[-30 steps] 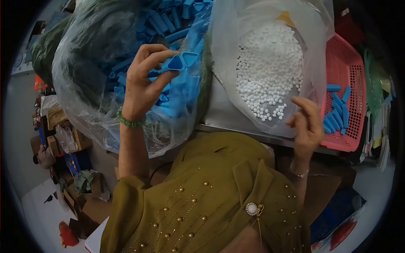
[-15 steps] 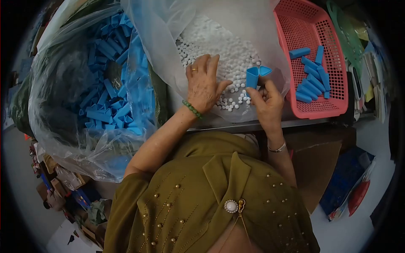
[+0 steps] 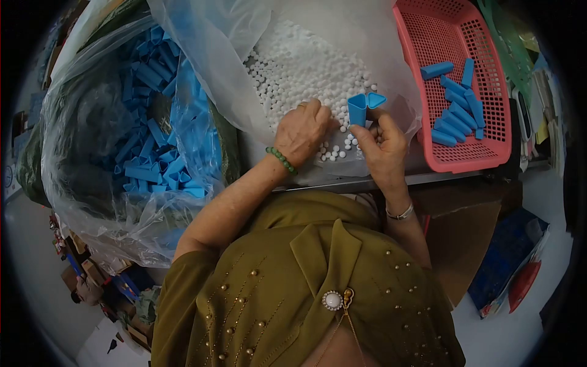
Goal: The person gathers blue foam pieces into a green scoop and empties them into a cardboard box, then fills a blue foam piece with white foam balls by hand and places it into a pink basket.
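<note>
My right hand point(image 3: 386, 144) holds a small blue triangular box point(image 3: 357, 112) upright between thumb and fingers. Its triangular lid point(image 3: 376, 100) is flipped open to the right, so the box's mouth faces up. To the left, my left hand point(image 3: 304, 131) rests on the near part of a spread of small white balls point(image 3: 306, 67). Its fingers are curled down and drawn together; their tips are hidden, and I cannot see what is in them. The balls lie on a clear plastic bag point(image 3: 391, 61). A few loose ones sit between my hands.
On the right, a pink mesh basket point(image 3: 431, 153) holds several closed blue boxes point(image 3: 458, 116). A large clear-lined sack point(image 3: 73, 159) at left is full of blue boxes point(image 3: 143, 171). The table's metal edge point(image 3: 361, 183) runs before me. Below it at right stands a cardboard box point(image 3: 455, 251).
My left hand's spread fingers have curled inward over the balls. My right hand has shifted slightly left with the open blue box, closer to the left hand.
</note>
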`<action>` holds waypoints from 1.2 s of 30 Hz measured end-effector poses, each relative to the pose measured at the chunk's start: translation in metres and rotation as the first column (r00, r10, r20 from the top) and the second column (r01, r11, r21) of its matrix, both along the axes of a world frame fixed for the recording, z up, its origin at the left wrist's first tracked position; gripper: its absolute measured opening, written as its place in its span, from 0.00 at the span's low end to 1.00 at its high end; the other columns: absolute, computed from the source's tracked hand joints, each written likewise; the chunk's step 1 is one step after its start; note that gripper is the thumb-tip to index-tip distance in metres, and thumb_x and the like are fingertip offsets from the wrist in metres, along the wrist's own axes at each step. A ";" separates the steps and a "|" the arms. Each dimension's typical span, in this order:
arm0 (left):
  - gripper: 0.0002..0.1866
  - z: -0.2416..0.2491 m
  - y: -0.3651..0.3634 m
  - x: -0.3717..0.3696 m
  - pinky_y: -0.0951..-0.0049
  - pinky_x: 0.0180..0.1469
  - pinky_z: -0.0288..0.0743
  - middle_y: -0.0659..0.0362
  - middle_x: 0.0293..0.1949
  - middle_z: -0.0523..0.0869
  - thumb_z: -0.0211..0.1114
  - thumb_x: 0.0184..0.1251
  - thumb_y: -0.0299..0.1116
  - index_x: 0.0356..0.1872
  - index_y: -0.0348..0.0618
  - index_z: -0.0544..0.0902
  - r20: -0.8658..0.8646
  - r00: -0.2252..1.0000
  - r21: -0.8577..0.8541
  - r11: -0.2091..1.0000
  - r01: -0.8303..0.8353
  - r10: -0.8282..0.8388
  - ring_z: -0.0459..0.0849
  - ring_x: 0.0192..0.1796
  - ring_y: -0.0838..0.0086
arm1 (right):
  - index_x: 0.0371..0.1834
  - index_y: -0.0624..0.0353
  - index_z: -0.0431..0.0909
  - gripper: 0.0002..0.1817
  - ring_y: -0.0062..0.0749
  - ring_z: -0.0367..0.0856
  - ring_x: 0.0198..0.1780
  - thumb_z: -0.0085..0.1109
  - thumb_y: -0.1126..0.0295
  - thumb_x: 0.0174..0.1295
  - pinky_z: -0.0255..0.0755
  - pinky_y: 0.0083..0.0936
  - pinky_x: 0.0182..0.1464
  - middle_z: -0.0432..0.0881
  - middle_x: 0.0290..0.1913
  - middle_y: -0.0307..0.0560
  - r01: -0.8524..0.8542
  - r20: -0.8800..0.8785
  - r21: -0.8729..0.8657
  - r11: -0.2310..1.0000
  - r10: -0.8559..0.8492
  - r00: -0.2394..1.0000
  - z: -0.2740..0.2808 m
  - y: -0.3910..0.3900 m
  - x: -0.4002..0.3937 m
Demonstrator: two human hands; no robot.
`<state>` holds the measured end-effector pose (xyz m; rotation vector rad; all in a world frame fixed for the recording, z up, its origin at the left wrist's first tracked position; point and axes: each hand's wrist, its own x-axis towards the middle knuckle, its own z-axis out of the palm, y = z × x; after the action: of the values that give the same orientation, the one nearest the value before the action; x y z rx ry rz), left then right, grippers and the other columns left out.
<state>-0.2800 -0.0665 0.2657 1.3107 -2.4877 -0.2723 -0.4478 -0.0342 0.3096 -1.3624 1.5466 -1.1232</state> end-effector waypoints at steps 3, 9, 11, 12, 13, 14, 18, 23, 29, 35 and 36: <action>0.13 -0.011 -0.022 0.005 0.71 0.21 0.67 0.57 0.24 0.75 0.63 0.65 0.41 0.28 0.44 0.74 -0.540 0.804 0.066 0.965 -0.254 0.249 0.69 0.17 0.70 | 0.45 0.66 0.77 0.16 0.18 0.66 0.21 0.66 0.75 0.53 0.63 0.20 0.23 0.77 0.31 0.44 -0.012 0.001 0.001 1.000 0.012 1.000 0.000 0.001 0.000; 0.18 0.036 -0.043 0.021 0.78 0.18 0.59 0.61 0.25 0.74 0.56 0.70 0.48 0.30 0.44 0.73 -0.459 -0.210 0.700 0.497 0.513 0.863 0.70 0.22 0.78 | 0.45 0.65 0.76 0.15 0.33 0.77 0.25 0.63 0.75 0.53 0.70 0.27 0.28 0.79 0.38 0.51 -0.177 -0.156 -0.013 0.984 0.173 0.972 0.013 -0.005 0.018; 0.19 0.044 -0.044 0.020 0.77 0.20 0.61 0.60 0.26 0.74 0.55 0.70 0.50 0.30 0.44 0.73 -0.475 -0.301 0.542 0.545 0.640 0.827 0.70 0.22 0.77 | 0.45 0.64 0.76 0.15 0.45 0.80 0.31 0.62 0.76 0.52 0.73 0.33 0.33 0.79 0.38 0.53 -0.246 -0.233 -0.073 0.966 0.224 0.946 0.003 -0.009 0.023; 0.19 0.054 -0.042 0.015 0.76 0.22 0.65 0.60 0.27 0.75 0.54 0.71 0.50 0.31 0.43 0.74 -0.488 -0.338 0.528 0.580 0.621 0.805 0.71 0.24 0.76 | 0.45 0.64 0.76 0.15 0.45 0.80 0.31 0.62 0.76 0.52 0.73 0.33 0.33 0.79 0.38 0.53 -0.244 -0.235 -0.072 0.967 0.222 0.946 0.001 -0.011 0.025; 0.19 0.061 -0.040 0.011 0.74 0.25 0.68 0.59 0.28 0.75 0.52 0.72 0.50 0.32 0.43 0.74 -0.499 -0.375 0.513 0.615 0.599 0.781 0.72 0.25 0.75 | 0.45 0.63 0.76 0.16 0.47 0.80 0.32 0.62 0.76 0.51 0.73 0.35 0.34 0.79 0.38 0.54 -0.247 -0.217 -0.064 0.967 0.228 0.949 0.000 -0.012 0.027; 0.19 0.065 -0.038 0.007 0.74 0.25 0.68 0.59 0.28 0.75 0.52 0.72 0.50 0.32 0.43 0.74 -0.498 -0.376 0.512 0.615 0.600 0.782 0.72 0.25 0.75 | 0.45 0.63 0.75 0.16 0.49 0.79 0.33 0.61 0.77 0.50 0.73 0.37 0.35 0.79 0.38 0.54 -0.251 -0.199 -0.055 0.966 0.236 0.951 0.000 -0.014 0.029; 0.19 0.070 -0.036 0.002 0.69 0.32 0.74 0.59 0.29 0.77 0.51 0.72 0.49 0.36 0.41 0.75 -0.660 -0.363 0.470 0.739 0.483 0.658 0.75 0.28 0.73 | 0.44 0.64 0.76 0.16 0.48 0.80 0.33 0.62 0.77 0.50 0.73 0.35 0.34 0.78 0.37 0.54 -0.229 -0.204 -0.048 0.972 0.215 0.955 0.001 -0.016 0.032; 0.19 0.075 -0.034 0.001 0.69 0.33 0.75 0.58 0.30 0.78 0.51 0.73 0.46 0.40 0.38 0.76 -0.708 -0.341 0.451 0.767 0.456 0.619 0.77 0.29 0.74 | 0.43 0.64 0.76 0.15 0.46 0.80 0.32 0.62 0.77 0.50 0.73 0.33 0.34 0.79 0.36 0.53 -0.192 -0.119 -0.052 0.980 0.185 0.976 0.001 -0.019 0.033; 0.18 0.078 -0.033 0.001 0.69 0.35 0.70 0.61 0.30 0.76 0.50 0.74 0.46 0.44 0.40 0.76 -0.743 -0.245 0.503 0.762 0.408 0.622 0.73 0.30 0.75 | 0.43 0.64 0.76 0.15 0.45 0.80 0.33 0.62 0.78 0.50 0.73 0.33 0.34 0.79 0.37 0.53 -0.198 -0.117 -0.062 0.978 0.190 0.975 0.002 -0.019 0.033; 0.17 0.067 -0.037 0.009 0.69 0.35 0.69 0.61 0.30 0.76 0.48 0.74 0.44 0.44 0.39 0.76 -0.675 -0.296 0.492 0.711 0.503 0.676 0.72 0.30 0.75 | 0.44 0.63 0.76 0.15 0.33 0.79 0.30 0.63 0.78 0.52 0.72 0.26 0.32 0.79 0.36 0.48 -0.204 -0.042 -0.066 0.977 0.201 0.979 0.005 -0.018 0.030; 0.17 0.065 -0.037 0.010 0.70 0.38 0.69 0.60 0.31 0.77 0.48 0.74 0.44 0.44 0.38 0.76 -0.683 -0.299 0.464 0.712 0.527 0.666 0.73 0.32 0.74 | 0.44 0.63 0.76 0.15 0.33 0.79 0.30 0.63 0.78 0.52 0.72 0.26 0.32 0.79 0.36 0.48 -0.202 -0.042 -0.066 0.977 0.200 0.979 0.006 -0.017 0.029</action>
<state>-0.2703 -0.1037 0.3308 0.5990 -0.4723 -1.6707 -0.4186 -0.0513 0.3157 -1.5555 1.3691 -1.0415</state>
